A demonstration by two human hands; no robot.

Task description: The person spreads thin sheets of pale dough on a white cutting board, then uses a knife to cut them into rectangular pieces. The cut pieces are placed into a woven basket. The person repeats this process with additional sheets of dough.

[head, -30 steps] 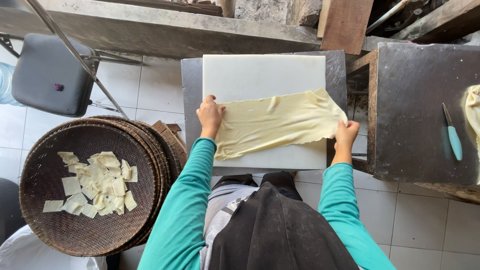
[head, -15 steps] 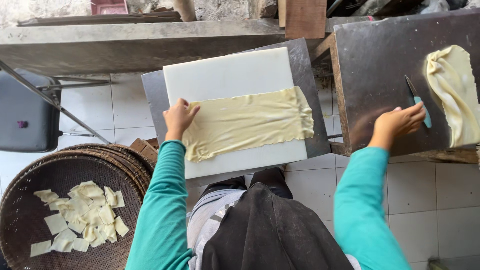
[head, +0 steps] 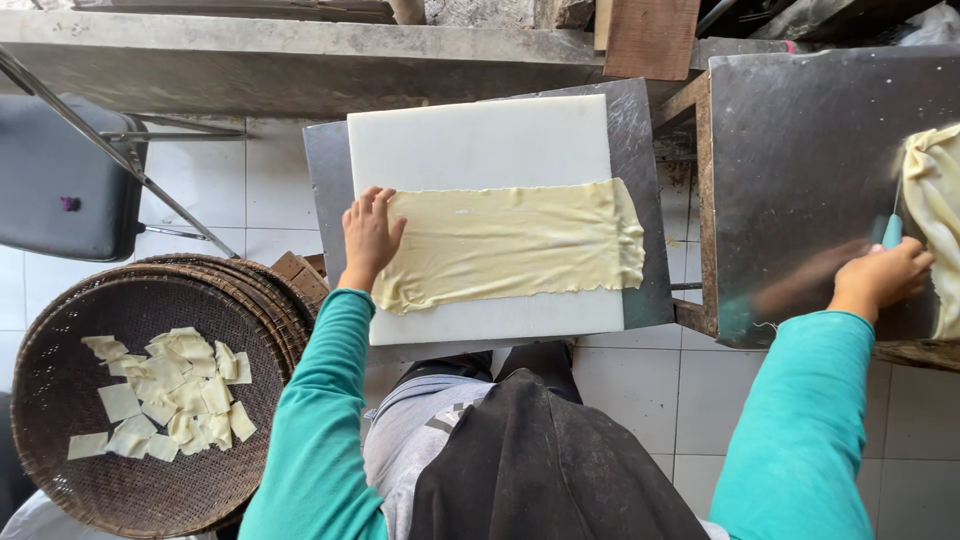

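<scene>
My left hand (head: 370,238) lies flat and open on the dough sheet (head: 510,243); my right hand (head: 882,278) grips a teal-handled knife (head: 891,230).

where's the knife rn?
Head view, far right: the teal-handled knife is in the right hand on the steel table, beside the dough pile.

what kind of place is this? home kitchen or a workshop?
Probably a small, informal food workshop, not a home kitchen. A thin dough sheet lies on a white cutting board held by the left hand; the right hand grips a teal-handled knife on a metal table; cut squares fill stacked woven trays.
</scene>
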